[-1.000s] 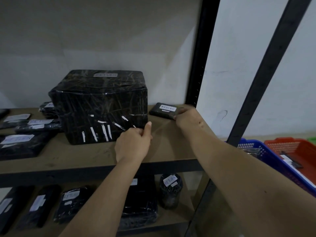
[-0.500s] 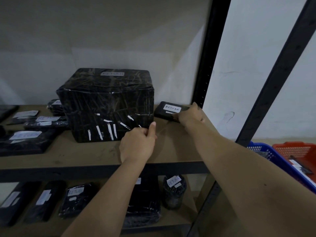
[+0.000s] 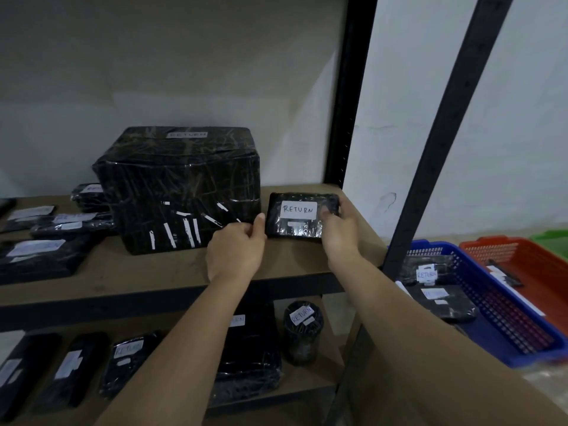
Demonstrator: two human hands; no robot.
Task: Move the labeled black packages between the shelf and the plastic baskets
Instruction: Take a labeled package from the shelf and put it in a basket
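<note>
A small flat black package (image 3: 299, 218) with a white RETURN label is tilted up towards me at the right end of the wooden shelf (image 3: 172, 272). My right hand (image 3: 339, 232) grips its right edge, thumb on its face. My left hand (image 3: 236, 252) holds its left edge, thumb raised beside it. A big black wrapped box (image 3: 181, 189) stands just left of both hands. The blue plastic basket (image 3: 498, 315) at lower right holds two labelled black packages (image 3: 436, 290).
Several flat labelled packages (image 3: 40, 250) lie on the shelf's left part. The lower shelf carries more packages and a black cylinder (image 3: 302, 332). Black shelf uprights (image 3: 436, 142) stand between shelf and baskets. A red basket (image 3: 528, 265) sits beyond the blue one.
The small package lay flat near the shelf's back corner; my right hand has drawn it forward and tipped it up so the label faces me. My left hand has moved right to its edge.
</note>
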